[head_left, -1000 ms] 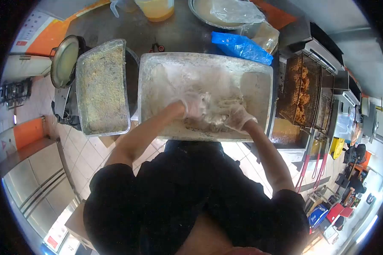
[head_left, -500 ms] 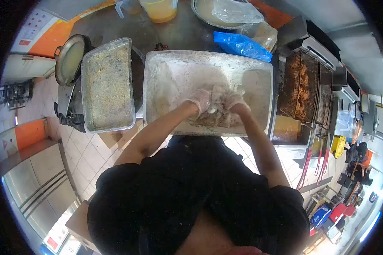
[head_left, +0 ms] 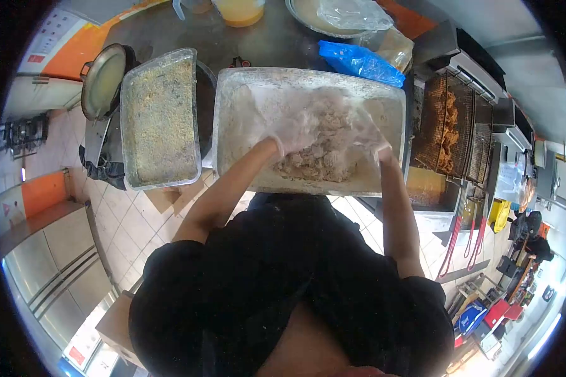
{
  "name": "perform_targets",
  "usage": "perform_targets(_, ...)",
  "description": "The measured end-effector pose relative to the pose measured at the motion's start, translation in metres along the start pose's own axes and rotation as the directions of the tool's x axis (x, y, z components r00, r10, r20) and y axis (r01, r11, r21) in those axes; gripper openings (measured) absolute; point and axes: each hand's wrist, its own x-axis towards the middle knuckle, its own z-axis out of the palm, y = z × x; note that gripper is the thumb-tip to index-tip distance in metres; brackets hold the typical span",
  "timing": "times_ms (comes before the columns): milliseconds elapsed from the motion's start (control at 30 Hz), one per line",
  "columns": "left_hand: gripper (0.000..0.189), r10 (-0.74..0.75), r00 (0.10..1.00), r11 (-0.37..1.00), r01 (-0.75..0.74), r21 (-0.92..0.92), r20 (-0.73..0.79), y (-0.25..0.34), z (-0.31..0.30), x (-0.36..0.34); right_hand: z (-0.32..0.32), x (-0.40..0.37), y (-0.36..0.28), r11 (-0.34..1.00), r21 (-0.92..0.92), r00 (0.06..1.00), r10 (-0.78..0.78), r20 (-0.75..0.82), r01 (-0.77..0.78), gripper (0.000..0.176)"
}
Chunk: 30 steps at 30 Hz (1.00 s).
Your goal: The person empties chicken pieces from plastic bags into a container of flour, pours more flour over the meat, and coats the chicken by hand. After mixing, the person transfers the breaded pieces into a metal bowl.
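Note:
A wide white tub (head_left: pixel 239 169) stands in front of me, its inside dusted with flour. Flour-coated pieces, probably meat, lie heaped (head_left: pixel 324 160) in its middle. My left hand (head_left: pixel 292 133), in a clear glove, is at the left side of the heap, smeared by motion. On the heap's right side is my right hand (head_left: pixel 368 135), also in a clear glove and blurred. The fingers of both hands are too smeared to show whether they grip any piece.
Left of the tub is a clear tray of yellowish crumbs (head_left: pixel 160 122), with a round pan (head_left: pixel 107 81) beyond. A blue plastic bag (head_left: pixel 361 63) and a metal bowl (head_left: pixel 302 16) lie behind. Fryer baskets (head_left: pixel 443 125) with browned food are at right, their red handles (head_left: pixel 449 248) jutting toward me.
My hands have moved apart, the left slightly left and the right outward to the right. More of the floured heap shows between them. The view has shifted slightly.

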Motion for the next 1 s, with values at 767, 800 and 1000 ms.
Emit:
perform_targets(767, 0.044, -0.319, 0.926, 0.906, 0.36, -0.221, 0.203, 0.072, 0.012, 0.014, 0.035, 0.016, -0.022, 0.018, -0.938, 0.939, 0.008, -0.345, -0.345, 0.015)
perform_targets(800, 0.049, -0.257, 0.949, 0.945, 0.286, -0.156, 0.186, 0.073, 0.008, 0.016, 0.042, 0.021, -0.03, -0.121, -0.936, 0.936, 0.085, -0.34, -0.329, 0.02)
perform_targets(1000, 0.084, -0.371, 0.842, 0.928, 0.316, -0.198, -0.392, 0.018, 0.047, 0.027, 0.027, 0.015, -0.026, 0.307, -0.934, 0.981, 0.114, -0.155, -0.183, 0.051)
